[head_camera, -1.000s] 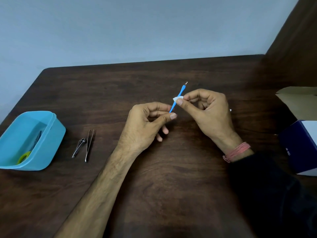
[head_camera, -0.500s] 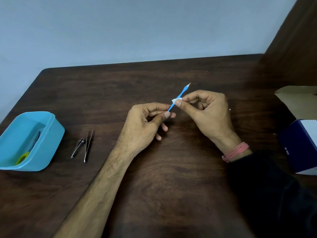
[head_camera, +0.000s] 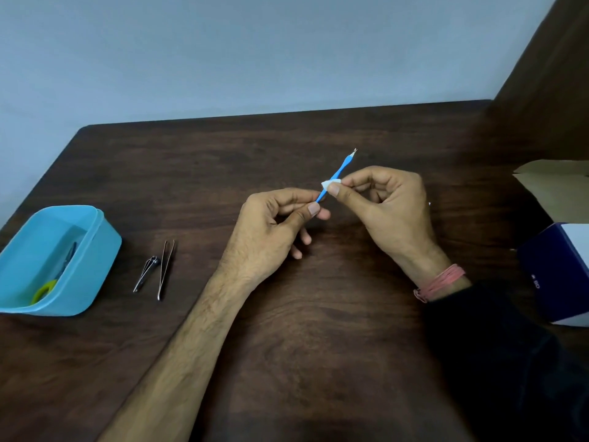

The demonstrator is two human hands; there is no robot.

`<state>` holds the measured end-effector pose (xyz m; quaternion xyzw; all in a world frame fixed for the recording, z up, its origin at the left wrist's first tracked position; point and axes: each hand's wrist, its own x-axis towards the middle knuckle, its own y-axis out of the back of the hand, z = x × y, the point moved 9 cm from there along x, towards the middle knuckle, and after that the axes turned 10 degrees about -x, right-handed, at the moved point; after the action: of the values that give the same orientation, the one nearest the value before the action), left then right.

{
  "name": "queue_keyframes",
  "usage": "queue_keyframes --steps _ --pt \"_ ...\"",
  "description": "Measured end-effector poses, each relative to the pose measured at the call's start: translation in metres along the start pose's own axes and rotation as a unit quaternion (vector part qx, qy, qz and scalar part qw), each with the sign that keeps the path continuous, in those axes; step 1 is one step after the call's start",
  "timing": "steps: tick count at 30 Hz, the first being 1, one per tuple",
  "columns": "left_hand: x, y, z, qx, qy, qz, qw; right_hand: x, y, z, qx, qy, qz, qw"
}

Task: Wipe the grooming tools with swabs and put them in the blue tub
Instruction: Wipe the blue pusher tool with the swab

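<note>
My left hand pinches lower end of blue cuticle tool; right hand pinches white swab around shaft. Swab sits about where it did a second ago, but tool tilted, metal tip swung further right and away. Reading: wipe stroke in mid-handle, upper shaft and tip not yet covered. Tool held above tabletop, well apart from blue tub. Tub holds scissors; nail clipper and tweezers lie beside tub, waiting.
</note>
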<state>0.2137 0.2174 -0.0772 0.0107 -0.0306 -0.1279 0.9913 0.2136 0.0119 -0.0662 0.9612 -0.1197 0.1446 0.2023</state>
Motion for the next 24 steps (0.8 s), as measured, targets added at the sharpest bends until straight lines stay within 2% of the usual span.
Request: queue_keyframes --steps 5,20,24 --pt "0.000 -0.001 0.000 0.004 -0.001 0.000 1.000 -0.001 -0.005 0.001 -0.012 0.004 -0.024 1.000" --pt "0.001 0.000 -0.001 0.024 -0.009 -0.003 1.000 -0.005 0.003 -0.010 -0.027 0.026 0.007 0.999" --pt "0.001 -0.001 -0.002 0.019 -0.015 -0.001 1.000 -0.006 0.000 -0.014 -0.046 0.041 -0.006 0.998"
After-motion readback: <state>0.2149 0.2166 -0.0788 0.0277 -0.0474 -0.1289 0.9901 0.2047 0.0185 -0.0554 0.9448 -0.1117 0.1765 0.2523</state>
